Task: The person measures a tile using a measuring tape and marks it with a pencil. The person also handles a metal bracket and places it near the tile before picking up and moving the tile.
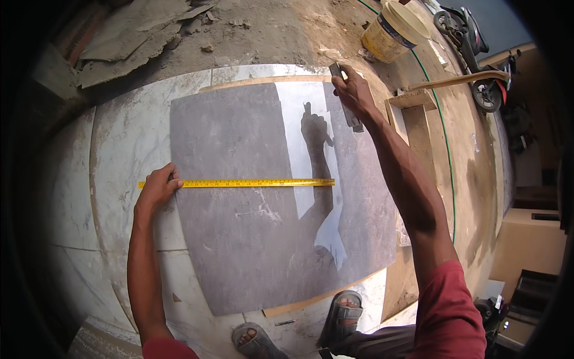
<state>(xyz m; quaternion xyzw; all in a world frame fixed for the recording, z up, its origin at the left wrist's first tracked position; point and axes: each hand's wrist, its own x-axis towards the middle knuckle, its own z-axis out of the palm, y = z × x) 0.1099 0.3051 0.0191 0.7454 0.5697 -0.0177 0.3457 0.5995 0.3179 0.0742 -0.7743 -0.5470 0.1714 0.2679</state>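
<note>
A large glossy grey tile (239, 221) lies flat on a wooden board over pale floor tiles. Across its upper middle stretches a yellow measuring tape (251, 183). My left hand (159, 186) presses the tape's left end down at the tile's left edge. My right hand (354, 91) reaches to the tile's far right corner and grips a narrow grey metal tool (348, 107) that lies along the tile's right side. The tape's right end stops short of that tool. A hand and arm are reflected in the tile's shine.
A yellowish bucket (394, 31) stands at the back right on dirt. A wooden bench (418, 119) sits right of the tile, with a green hose (445, 155) curving past it. Broken slabs (128, 39) lie back left. A motorbike (472, 48) is parked far right. My sandalled feet (299, 329) are at the tile's near edge.
</note>
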